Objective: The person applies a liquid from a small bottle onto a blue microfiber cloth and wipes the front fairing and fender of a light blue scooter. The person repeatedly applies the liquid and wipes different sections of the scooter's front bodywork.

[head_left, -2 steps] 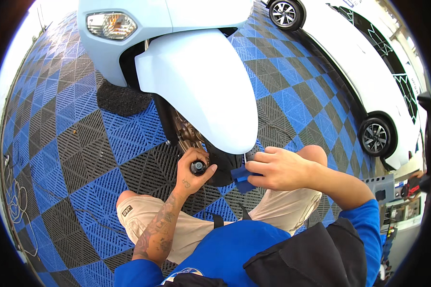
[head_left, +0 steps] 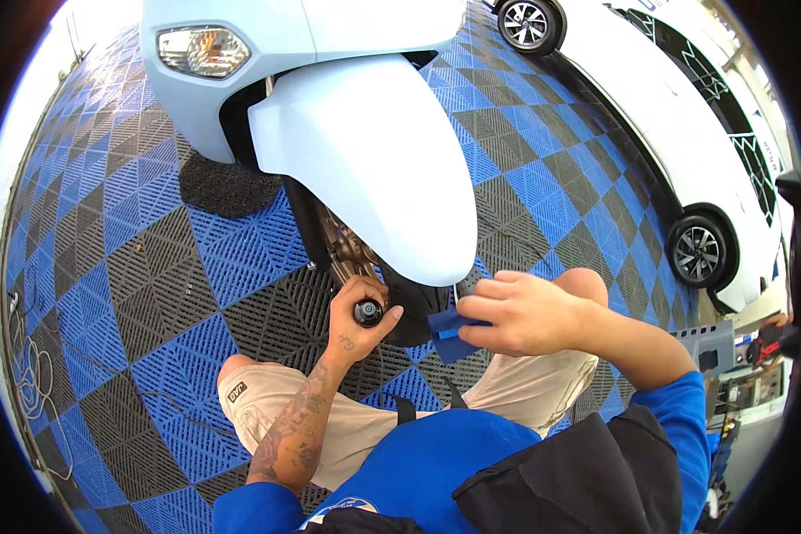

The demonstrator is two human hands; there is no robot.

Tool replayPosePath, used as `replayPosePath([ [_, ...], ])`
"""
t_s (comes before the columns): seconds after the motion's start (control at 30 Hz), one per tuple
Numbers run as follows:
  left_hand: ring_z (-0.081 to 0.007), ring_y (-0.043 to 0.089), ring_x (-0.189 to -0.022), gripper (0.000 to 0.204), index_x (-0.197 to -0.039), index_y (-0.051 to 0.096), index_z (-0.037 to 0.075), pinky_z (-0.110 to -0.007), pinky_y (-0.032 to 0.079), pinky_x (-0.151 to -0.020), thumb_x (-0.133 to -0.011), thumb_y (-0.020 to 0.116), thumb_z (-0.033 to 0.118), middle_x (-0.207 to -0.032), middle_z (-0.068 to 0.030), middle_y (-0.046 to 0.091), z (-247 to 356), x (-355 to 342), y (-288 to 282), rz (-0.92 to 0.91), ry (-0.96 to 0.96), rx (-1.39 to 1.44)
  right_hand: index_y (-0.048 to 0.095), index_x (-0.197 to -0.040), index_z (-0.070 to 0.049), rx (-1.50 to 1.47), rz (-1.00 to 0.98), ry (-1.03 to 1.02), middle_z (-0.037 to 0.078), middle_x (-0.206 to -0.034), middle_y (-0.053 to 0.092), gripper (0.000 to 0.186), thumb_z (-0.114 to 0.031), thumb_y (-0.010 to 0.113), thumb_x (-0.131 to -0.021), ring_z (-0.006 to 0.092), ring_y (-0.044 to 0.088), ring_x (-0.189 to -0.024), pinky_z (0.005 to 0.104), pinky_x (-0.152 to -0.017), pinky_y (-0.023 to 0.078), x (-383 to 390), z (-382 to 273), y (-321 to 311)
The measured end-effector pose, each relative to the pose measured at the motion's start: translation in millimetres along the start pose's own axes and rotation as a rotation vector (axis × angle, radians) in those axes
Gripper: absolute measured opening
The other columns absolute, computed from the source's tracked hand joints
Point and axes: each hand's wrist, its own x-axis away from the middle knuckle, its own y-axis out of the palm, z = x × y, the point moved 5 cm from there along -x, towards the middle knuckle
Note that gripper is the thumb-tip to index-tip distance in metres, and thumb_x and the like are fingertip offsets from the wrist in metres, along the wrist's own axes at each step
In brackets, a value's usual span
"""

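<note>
My left hand [head_left: 354, 325] is closed round a small black cylindrical bottle [head_left: 368, 311], held upright just below the bronze-coloured fork parts [head_left: 345, 240] at the scooter's front wheel. My right hand [head_left: 521, 316] pinches a folded blue cloth [head_left: 447, 336] beside the black front tyre [head_left: 409, 303], just under the tip of the pale blue front fender [head_left: 374, 160]. The tyre is partly hidden by the fender and the cloth.
The scooter's body with a clear lamp [head_left: 202, 52] is above. A white car [head_left: 650, 116] stands at right, near a grey case [head_left: 703, 347]. Cables [head_left: 36, 383] lie at left on blue and black floor tiles [head_left: 160, 285]. A dark mat-like piece [head_left: 214, 187] lies by the scooter.
My right hand and the blue cloth have shifted very slightly. My left hand stays in the same place with the bottle.
</note>
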Motion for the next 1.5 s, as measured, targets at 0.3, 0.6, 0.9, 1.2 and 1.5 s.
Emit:
replayPosePath([
  [0.3,-0.0254,0.065,-0.083,0.026,-0.081,0.06,0.004,-0.037,0.052,-0.079,-0.073,0.084,0.008,-0.087,-0.0106,0.066,23,4,9,-0.06,0.138,-0.08,0.067,-0.092,-0.011,0.227,0.094,0.051,0.0,-0.092,0.054,0.019,-0.022,0.068,-0.077,0.0176,0.056,-0.092,0.032,-0.074,0.05,-23,0,-1],
  [0.6,-0.0272,0.069,-0.08,0.026,-0.081,0.062,0.006,-0.037,0.056,-0.072,-0.075,0.086,0.015,-0.086,-0.01,0.068,43,-11,32,-0.221,0.186,-0.178,0.07,-0.105,-0.008,-0.523,0.002,0.273,0.009,-0.1,0.057,0.036,-0.017,0.079,-0.071,0.0303,0.061,-0.096,0.043,-0.084,0.052,29,15,-33],
  [0.9,-0.0233,0.074,-0.089,0.031,-0.088,0.067,0.008,-0.035,0.059,-0.077,-0.08,0.084,0.033,-0.103,-0.0058,0.075,60,-20,54,-0.255,0.2,-0.338,0.071,-0.118,-0.012,-0.518,0.001,0.454,0.008,-0.104,0.063,0.044,-0.021,0.078,-0.075,0.0293,0.064,-0.1,0.0419,-0.081,0.055,62,-5,-69],
  [1.2,-0.0259,0.073,-0.094,0.032,-0.09,0.066,0.007,-0.036,0.058,-0.08,-0.083,0.082,0.035,-0.11,-0.0066,0.074,65,-17,53,-0.193,0.178,-0.366,0.077,-0.103,-0.006,-0.504,0.465,0.544,0.011,-0.1,0.071,0.038,-0.011,0.083,-0.066,0.0257,0.07,-0.084,0.0345,-0.071,0.056,96,-4,-157],
  [1.5,-0.0259,0.074,-0.095,0.028,-0.085,0.066,0.006,-0.035,0.057,-0.083,-0.084,0.081,0.029,-0.11,-0.008,0.076,63,-22,56,-0.205,0.129,-0.379,0.067,-0.11,0.002,-1.256,1.33,0.719,0.008,-0.098,0.067,0.029,-0.01,0.074,-0.083,0.0133,0.064,-0.082,0.0271,-0.067,0.053,156,130,-50],
])
